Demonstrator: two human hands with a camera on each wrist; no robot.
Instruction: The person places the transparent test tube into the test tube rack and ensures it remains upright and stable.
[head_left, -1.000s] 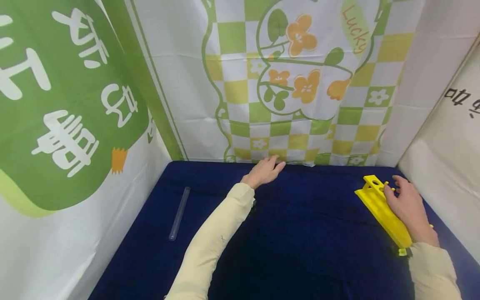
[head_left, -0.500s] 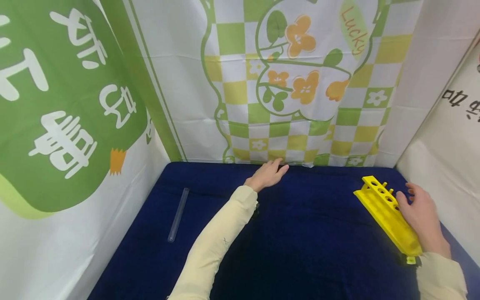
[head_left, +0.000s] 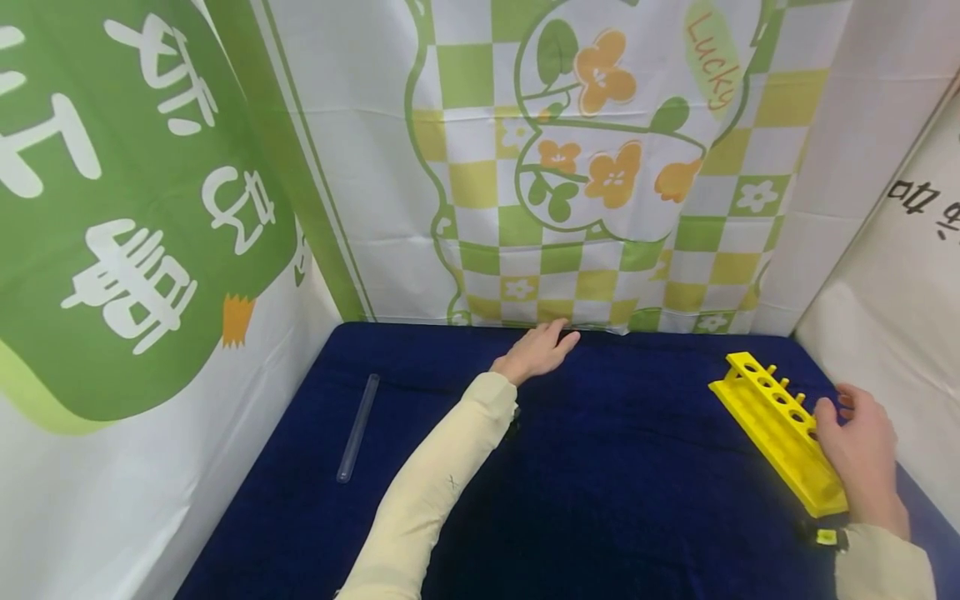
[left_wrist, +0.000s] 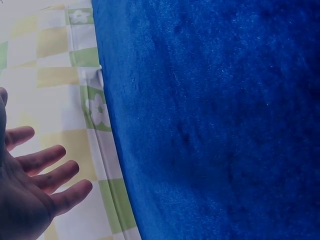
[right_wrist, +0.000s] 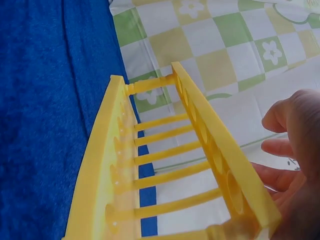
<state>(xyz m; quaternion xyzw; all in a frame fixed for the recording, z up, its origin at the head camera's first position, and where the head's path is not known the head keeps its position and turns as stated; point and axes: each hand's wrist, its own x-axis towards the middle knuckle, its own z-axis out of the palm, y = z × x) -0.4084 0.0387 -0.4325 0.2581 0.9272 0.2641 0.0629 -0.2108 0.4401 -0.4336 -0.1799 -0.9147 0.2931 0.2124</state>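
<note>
At the right of the head view a yellow test tube rack (head_left: 776,454) stands on the dark blue cloth, slanting towards the person. Round holes run along its top plate, with short pegs beside them. My right hand (head_left: 862,446) is right beside the rack's near end, fingers loosely bent around nothing. In the right wrist view this hand (right_wrist: 297,150) shows at the right of the rack (right_wrist: 95,170), fingers off the holes. Over the table's far edge my left hand (head_left: 536,350) reaches out with spread, relaxed fingers and holds nothing. A clear test tube (head_left: 358,429) lies at the left.
Blue cloth (head_left: 615,475) covers the table. Printed curtains hang close behind it (head_left: 555,275) and along both sides, including a green and white left curtain (head_left: 150,250). A small dark device with a yellow-green mark (head_left: 827,537) is at the right wrist.
My right hand has drawn back along the rack towards the person and to the right, uncovering more holes and pegs. The left hand has shifted slightly right; the test tube lies where it was.
</note>
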